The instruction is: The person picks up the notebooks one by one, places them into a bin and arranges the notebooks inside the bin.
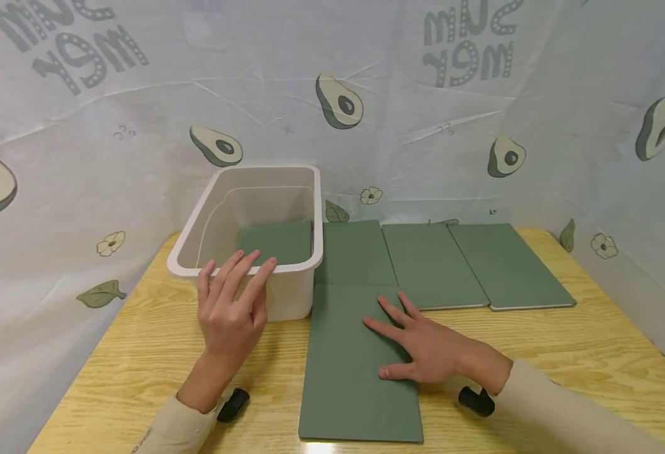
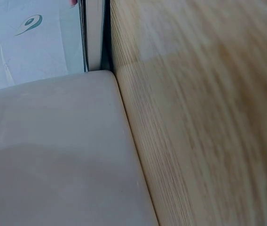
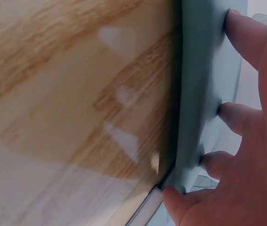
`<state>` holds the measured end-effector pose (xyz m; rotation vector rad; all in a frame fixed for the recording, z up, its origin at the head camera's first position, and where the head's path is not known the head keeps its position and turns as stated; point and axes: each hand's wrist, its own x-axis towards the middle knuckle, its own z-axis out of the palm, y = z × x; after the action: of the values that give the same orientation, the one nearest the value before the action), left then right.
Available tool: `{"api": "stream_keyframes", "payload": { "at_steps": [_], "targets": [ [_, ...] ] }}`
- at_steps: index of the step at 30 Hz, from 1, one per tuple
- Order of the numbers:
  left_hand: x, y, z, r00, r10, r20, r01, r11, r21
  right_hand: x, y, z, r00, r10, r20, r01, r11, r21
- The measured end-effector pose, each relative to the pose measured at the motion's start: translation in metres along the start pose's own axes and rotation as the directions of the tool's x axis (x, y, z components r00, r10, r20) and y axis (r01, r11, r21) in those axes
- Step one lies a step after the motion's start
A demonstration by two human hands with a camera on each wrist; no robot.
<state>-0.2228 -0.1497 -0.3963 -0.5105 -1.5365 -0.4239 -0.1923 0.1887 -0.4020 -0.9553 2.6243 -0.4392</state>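
In the head view a green-covered book (image 1: 360,372) lies flat at the front of the table, its long side running away from me. My right hand (image 1: 423,343) rests on its right half with fingers spread, the fingertips touching the cover in the right wrist view too. My left hand (image 1: 232,309) is at the near wall of an off-white plastic bin (image 1: 289,296), its fairly straight fingers reaching over the rim. Inside the bin lies another green-covered piece (image 1: 275,243). The left wrist view shows the bin's smooth outer wall (image 2: 53,155) but not the fingers on the rim.
Behind the front book lie three more green books, a left one (image 1: 355,252), a middle one (image 1: 434,265) and a right one (image 1: 508,265), side by side right of the bin. The wooden table (image 1: 116,378) ends at a hanging sheet (image 1: 275,126) printed with avocados.
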Motion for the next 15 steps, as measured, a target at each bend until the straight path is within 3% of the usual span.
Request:
{"api": "stream_keyframes", "payload": {
  "at_steps": [15],
  "targets": [
    [-0.0027,-0.0009,0.0002,1.0,0.005,-0.003,-0.005,1.0,0.003,-0.0004,0.0042,0.0085,0.993,0.013,-0.116,-0.001,0.995,0.103]
  ]
}}
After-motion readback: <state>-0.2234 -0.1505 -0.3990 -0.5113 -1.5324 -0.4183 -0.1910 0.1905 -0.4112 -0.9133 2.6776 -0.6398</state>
